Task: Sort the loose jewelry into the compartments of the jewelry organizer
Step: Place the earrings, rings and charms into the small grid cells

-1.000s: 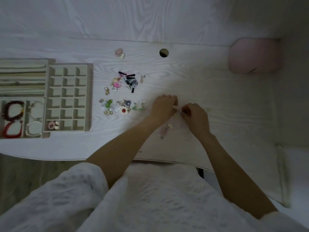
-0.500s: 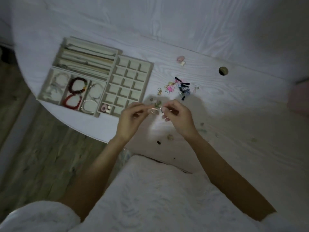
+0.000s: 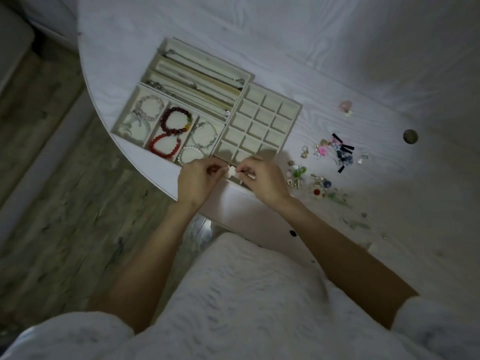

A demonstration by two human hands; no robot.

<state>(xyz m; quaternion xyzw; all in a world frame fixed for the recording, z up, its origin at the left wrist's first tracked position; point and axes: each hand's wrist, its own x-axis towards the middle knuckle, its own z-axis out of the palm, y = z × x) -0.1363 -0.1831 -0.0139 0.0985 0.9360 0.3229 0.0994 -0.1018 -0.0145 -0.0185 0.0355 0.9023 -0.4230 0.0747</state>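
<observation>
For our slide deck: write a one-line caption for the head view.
Both hands pinch a small pale piece over the organizer's near edge; loose jewelry waits to the right.

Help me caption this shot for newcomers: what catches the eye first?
Both hands meet at the table's near edge, the left hand and right hand pinching a small pale piece over the grid tray. Left of it, red bead bracelets stand out; colourful loose jewelry lies scattered to the right.
</observation>
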